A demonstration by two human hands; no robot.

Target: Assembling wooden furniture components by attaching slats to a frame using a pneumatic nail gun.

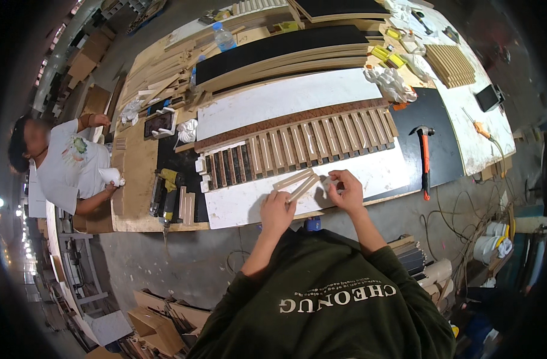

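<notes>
My left hand (pixel 277 212) is closed on the near end of a short light-wood strip (pixel 304 187), which slants away to the right over a white board (pixel 240 209). Another wooden strip (pixel 293 179) lies just beyond it. To the right, my right hand (pixel 347 192) is curled with thumb and fingertips together, close to the strip's far end; what they pinch is too small to make out. Beyond both hands lies a long slatted panel (pixel 297 143), a row of wooden strips set crosswise with pale lines along them and darker slots at its left end.
An orange-handled hammer (pixel 425 161) lies on a black board at right. Yellow-and-black power tools (pixel 168 182) and loose strips (pixel 187 206) sit at left. Stacked black-topped boards (pixel 279 57) stand behind. Across the left edge, a person (pixel 76 158) holds a white bottle (pixel 110 176).
</notes>
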